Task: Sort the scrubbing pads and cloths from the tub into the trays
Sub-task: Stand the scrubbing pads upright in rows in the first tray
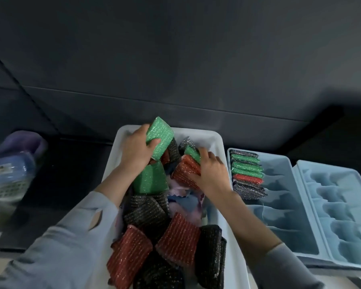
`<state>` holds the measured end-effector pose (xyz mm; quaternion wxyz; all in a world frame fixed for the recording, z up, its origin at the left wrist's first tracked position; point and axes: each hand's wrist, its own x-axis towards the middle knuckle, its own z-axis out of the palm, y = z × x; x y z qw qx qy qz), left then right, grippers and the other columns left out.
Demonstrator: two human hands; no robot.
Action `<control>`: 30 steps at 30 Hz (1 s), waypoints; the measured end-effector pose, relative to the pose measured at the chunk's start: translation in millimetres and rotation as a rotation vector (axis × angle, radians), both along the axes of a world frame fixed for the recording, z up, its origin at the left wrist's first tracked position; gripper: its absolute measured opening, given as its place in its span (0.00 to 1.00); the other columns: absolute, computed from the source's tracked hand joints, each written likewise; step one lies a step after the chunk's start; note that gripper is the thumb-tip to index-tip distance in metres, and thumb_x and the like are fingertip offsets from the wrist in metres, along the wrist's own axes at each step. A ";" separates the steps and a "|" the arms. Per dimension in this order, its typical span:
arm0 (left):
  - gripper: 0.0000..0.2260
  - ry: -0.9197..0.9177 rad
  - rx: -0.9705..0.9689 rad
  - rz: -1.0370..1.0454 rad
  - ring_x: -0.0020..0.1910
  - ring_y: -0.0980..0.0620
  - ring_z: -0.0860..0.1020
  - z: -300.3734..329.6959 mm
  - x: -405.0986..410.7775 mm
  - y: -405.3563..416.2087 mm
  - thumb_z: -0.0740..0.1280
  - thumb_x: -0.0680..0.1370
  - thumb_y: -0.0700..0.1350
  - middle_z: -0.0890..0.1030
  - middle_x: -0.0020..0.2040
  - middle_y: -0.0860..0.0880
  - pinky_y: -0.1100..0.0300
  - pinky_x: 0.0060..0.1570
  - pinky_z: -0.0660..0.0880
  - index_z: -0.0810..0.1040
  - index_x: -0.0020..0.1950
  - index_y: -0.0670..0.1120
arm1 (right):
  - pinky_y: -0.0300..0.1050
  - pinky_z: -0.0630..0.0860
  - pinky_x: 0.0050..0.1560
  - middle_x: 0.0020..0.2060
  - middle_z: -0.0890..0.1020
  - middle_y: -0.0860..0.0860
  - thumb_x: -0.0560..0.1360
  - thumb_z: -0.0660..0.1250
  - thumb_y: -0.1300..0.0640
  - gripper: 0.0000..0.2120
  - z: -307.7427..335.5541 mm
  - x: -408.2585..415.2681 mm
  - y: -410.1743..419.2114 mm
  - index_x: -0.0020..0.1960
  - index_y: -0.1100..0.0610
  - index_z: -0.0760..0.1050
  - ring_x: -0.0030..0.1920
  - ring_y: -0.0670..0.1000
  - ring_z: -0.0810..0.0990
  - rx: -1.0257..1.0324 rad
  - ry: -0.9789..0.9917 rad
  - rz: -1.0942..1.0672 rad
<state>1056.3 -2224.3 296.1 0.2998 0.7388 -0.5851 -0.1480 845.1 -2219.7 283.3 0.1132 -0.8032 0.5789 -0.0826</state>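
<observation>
A white tub (121, 147) in front of me holds several glittery scrubbing pads in green, red and black, with purple and blue cloths (186, 200) under them. My left hand (137, 147) grips a green pad (159, 134) lifted at the tub's far end. My right hand (212, 173) reaches into the tub and closes its fingers on a red pad (183, 173), with a smaller green pad (191, 152) at its fingertips. The near light blue tray (288, 209) to the right has several pads (246, 172) standing in a row at its far end.
A second light blue tray (342, 205) with scalloped compartments lies further right. At the left edge sit a blurred purple and blue object (15, 161) and a white patterned one. Dark panels rise behind the tub.
</observation>
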 end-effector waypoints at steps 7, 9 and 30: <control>0.14 0.396 -0.029 0.143 0.54 0.47 0.78 10.2 -13.0 44.3 0.63 0.81 0.43 0.77 0.57 0.48 0.57 0.49 0.71 0.67 0.65 0.45 | 0.49 0.80 0.54 0.52 0.82 0.46 0.68 0.75 0.40 0.44 25.0 -26.3 11.5 0.76 0.51 0.58 0.46 0.46 0.82 0.144 -0.793 -0.250; 0.21 0.574 0.090 0.068 0.63 0.52 0.73 17.0 -34.2 59.6 0.60 0.82 0.53 0.71 0.68 0.50 0.56 0.57 0.70 0.62 0.72 0.48 | 0.52 0.77 0.61 0.59 0.81 0.46 0.65 0.74 0.33 0.47 26.1 -26.7 13.5 0.76 0.45 0.56 0.56 0.47 0.82 0.291 -0.992 -0.260; 0.19 0.917 0.052 0.151 0.52 0.56 0.81 8.2 -77.9 105.7 0.75 0.72 0.45 0.83 0.52 0.53 0.56 0.55 0.76 0.74 0.61 0.50 | 0.42 0.78 0.52 0.53 0.84 0.50 0.79 0.65 0.48 0.17 34.5 -57.0 36.8 0.65 0.54 0.73 0.49 0.46 0.83 0.387 -1.235 -0.292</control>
